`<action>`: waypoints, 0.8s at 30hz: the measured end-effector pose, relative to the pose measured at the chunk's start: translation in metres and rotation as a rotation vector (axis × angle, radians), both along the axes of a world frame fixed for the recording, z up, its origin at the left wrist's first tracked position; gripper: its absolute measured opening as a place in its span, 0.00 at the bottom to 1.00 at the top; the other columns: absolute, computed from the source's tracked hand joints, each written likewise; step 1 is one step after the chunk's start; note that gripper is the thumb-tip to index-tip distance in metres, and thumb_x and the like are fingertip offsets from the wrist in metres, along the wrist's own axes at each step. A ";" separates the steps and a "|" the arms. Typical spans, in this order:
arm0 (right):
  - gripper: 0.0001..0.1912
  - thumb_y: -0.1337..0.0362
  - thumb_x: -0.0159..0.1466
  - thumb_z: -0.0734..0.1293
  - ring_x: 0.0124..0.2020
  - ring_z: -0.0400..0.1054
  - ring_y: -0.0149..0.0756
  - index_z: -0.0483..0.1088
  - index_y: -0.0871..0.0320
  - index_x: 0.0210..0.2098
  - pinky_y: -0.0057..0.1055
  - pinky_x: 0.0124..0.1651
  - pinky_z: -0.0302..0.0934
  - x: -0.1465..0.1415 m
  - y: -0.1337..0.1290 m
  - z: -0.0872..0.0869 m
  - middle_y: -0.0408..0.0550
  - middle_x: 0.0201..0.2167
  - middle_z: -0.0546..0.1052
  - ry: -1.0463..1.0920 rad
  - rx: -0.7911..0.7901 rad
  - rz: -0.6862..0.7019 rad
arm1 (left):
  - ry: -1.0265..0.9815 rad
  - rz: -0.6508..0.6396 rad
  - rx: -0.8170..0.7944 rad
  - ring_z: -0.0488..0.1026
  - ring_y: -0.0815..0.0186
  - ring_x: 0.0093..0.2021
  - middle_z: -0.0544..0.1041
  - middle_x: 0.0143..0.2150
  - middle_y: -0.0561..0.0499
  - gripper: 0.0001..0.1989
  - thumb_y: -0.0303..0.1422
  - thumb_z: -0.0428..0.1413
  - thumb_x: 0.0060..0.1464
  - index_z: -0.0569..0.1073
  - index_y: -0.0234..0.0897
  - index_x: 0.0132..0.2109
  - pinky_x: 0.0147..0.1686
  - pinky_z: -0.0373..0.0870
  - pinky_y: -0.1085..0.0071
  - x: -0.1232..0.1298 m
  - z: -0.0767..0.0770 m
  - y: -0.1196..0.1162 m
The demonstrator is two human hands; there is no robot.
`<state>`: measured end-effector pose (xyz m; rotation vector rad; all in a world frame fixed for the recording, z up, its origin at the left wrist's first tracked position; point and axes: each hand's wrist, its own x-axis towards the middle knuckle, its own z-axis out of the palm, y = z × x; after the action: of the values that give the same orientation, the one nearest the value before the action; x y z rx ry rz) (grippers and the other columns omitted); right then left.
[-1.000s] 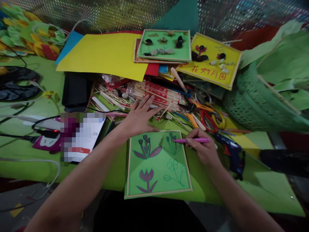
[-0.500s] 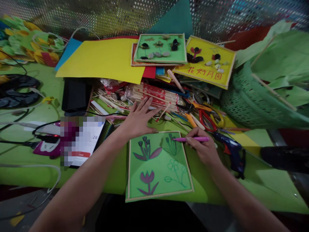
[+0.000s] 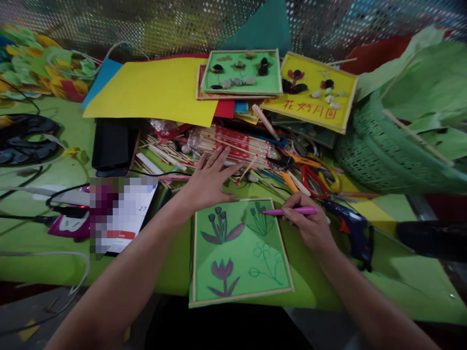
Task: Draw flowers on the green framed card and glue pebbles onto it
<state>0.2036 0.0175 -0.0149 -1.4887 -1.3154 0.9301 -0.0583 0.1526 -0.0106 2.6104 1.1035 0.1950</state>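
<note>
A green sheet [image 3: 239, 260] edged with thin wooden sticks lies at the table's front edge, bearing flower drawings. Two drawings on its left have purple filling; the lower right one is only outlined. My right hand [image 3: 308, 221] grips a pink marker pen [image 3: 292, 211], its tip at the small tulips in the upper right of the sheet. My left hand [image 3: 211, 180] is spread with fingers apart, the thumb by the sheet's top edge and the fingertips over a bundle of wooden sticks [image 3: 241, 143] in clear and red wrapping.
Behind lie yellow card [image 3: 153, 92], a framed green picture [image 3: 242, 73] with pebbles and a yellow framed picture [image 3: 314, 92]. To the right are scissors [image 3: 314, 182], a glue gun [image 3: 352, 233] and a green basket [image 3: 379, 141]. A phone [image 3: 134, 218] and a purple power strip [image 3: 69, 226] lie left.
The number on the phone screen has gone from 26 to 27. Both hands and the marker pen stay almost where they were; the view has shifted very slightly.
</note>
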 end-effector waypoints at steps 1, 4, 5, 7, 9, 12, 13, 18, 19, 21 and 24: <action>0.07 0.62 0.60 0.72 0.23 0.61 0.32 0.72 0.55 0.28 0.31 0.28 0.57 0.000 0.000 0.000 0.41 0.23 0.71 -0.002 0.001 0.000 | 0.000 0.001 -0.001 0.36 0.45 0.79 0.38 0.81 0.46 0.49 0.53 0.65 0.55 0.52 0.53 0.76 0.73 0.36 0.40 0.000 0.000 0.000; 0.07 0.61 0.61 0.72 0.24 0.61 0.32 0.72 0.55 0.29 0.30 0.28 0.56 0.002 -0.001 -0.002 0.41 0.24 0.71 0.011 0.003 0.013 | 0.012 0.008 -0.006 0.36 0.46 0.79 0.38 0.80 0.45 0.49 0.53 0.65 0.54 0.53 0.53 0.76 0.73 0.36 0.41 0.001 0.000 0.000; 0.07 0.61 0.61 0.72 0.24 0.62 0.32 0.73 0.55 0.29 0.30 0.28 0.56 0.002 -0.002 -0.004 0.41 0.24 0.71 0.019 0.002 0.015 | 0.017 0.009 -0.008 0.36 0.46 0.79 0.38 0.80 0.45 0.49 0.52 0.65 0.54 0.53 0.53 0.76 0.73 0.36 0.42 0.001 0.001 -0.001; 0.06 0.62 0.61 0.72 0.25 0.62 0.32 0.73 0.55 0.29 0.30 0.29 0.56 0.004 -0.002 -0.006 0.41 0.24 0.71 0.031 -0.003 0.015 | 0.022 0.009 -0.006 0.35 0.47 0.79 0.37 0.80 0.44 0.49 0.52 0.65 0.54 0.52 0.52 0.76 0.73 0.36 0.42 0.001 0.001 -0.001; 0.06 0.62 0.61 0.72 0.25 0.62 0.32 0.73 0.55 0.29 0.30 0.29 0.56 0.005 -0.002 -0.007 0.41 0.24 0.71 0.041 -0.004 0.022 | 0.020 0.005 -0.003 0.35 0.47 0.79 0.37 0.80 0.44 0.49 0.53 0.65 0.54 0.52 0.52 0.76 0.73 0.36 0.42 0.000 0.001 0.000; 0.07 0.62 0.61 0.72 0.25 0.62 0.31 0.73 0.55 0.28 0.31 0.28 0.55 0.004 -0.001 -0.005 0.40 0.24 0.70 0.048 -0.002 0.038 | 0.013 -0.001 -0.004 0.35 0.46 0.79 0.36 0.80 0.44 0.49 0.54 0.64 0.54 0.52 0.52 0.76 0.73 0.35 0.40 0.000 0.001 0.000; 0.07 0.61 0.61 0.72 0.25 0.61 0.31 0.73 0.55 0.28 0.31 0.28 0.55 0.003 -0.001 -0.004 0.40 0.24 0.70 0.046 -0.002 0.035 | 0.012 -0.002 -0.004 0.35 0.46 0.79 0.36 0.80 0.44 0.49 0.54 0.64 0.55 0.52 0.52 0.76 0.73 0.35 0.40 0.000 0.001 0.000; 0.08 0.61 0.61 0.72 0.25 0.62 0.32 0.73 0.55 0.29 0.31 0.28 0.55 0.003 -0.001 -0.003 0.41 0.24 0.71 0.020 -0.005 0.022 | 0.019 0.001 -0.011 0.35 0.47 0.79 0.37 0.80 0.43 0.49 0.53 0.64 0.55 0.52 0.51 0.76 0.73 0.35 0.41 0.000 0.002 -0.001; 0.08 0.60 0.61 0.72 0.25 0.63 0.32 0.73 0.56 0.29 0.31 0.28 0.56 0.003 -0.002 -0.003 0.41 0.24 0.71 0.025 -0.006 0.030 | 0.021 0.001 -0.015 0.35 0.47 0.79 0.37 0.80 0.43 0.49 0.53 0.64 0.55 0.52 0.51 0.76 0.73 0.35 0.42 0.001 0.003 -0.001; 0.09 0.60 0.61 0.73 0.25 0.63 0.32 0.72 0.55 0.29 0.31 0.28 0.56 0.004 -0.003 -0.005 0.41 0.24 0.71 0.037 -0.010 0.038 | 0.028 0.004 -0.024 0.34 0.47 0.79 0.37 0.80 0.42 0.49 0.52 0.65 0.55 0.52 0.50 0.76 0.73 0.34 0.42 0.001 0.004 0.000; 0.09 0.59 0.62 0.73 0.26 0.63 0.32 0.73 0.55 0.30 0.31 0.29 0.56 0.005 -0.004 -0.007 0.41 0.25 0.71 0.037 -0.023 0.028 | 0.037 0.000 -0.036 0.32 0.48 0.79 0.35 0.80 0.42 0.49 0.52 0.65 0.55 0.52 0.51 0.76 0.73 0.33 0.42 0.001 0.005 0.000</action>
<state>0.2082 0.0140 -0.0216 -1.4667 -1.3055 0.9892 -0.0577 0.1525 -0.0058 2.5923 1.1092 0.1262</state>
